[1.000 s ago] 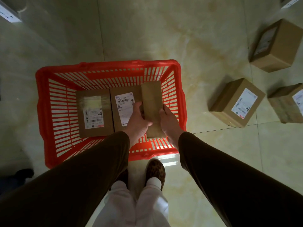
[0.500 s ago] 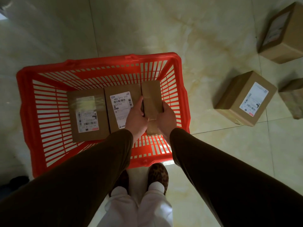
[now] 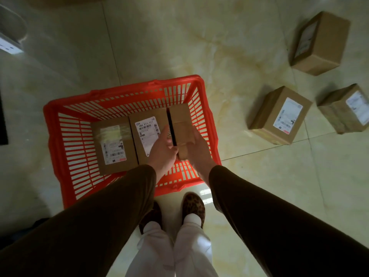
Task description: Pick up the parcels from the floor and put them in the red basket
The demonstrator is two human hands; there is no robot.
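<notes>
Tiled floor [image 3: 219, 47]; both hands flank basketed narrow parcel [image 3: 180, 124].

Both hands have loosened off the narrow parcel [image 3: 180, 124], now resting in the basket [image 3: 60, 136]

We stand on a pale marbled tile floor [image 3: 179, 47]. On it sit the red basket [image 3: 60, 136] and, well apart to its right, three cardboard parcels [image 3: 279, 116], [image 3: 321, 43], [image 3: 345, 108].
</notes>
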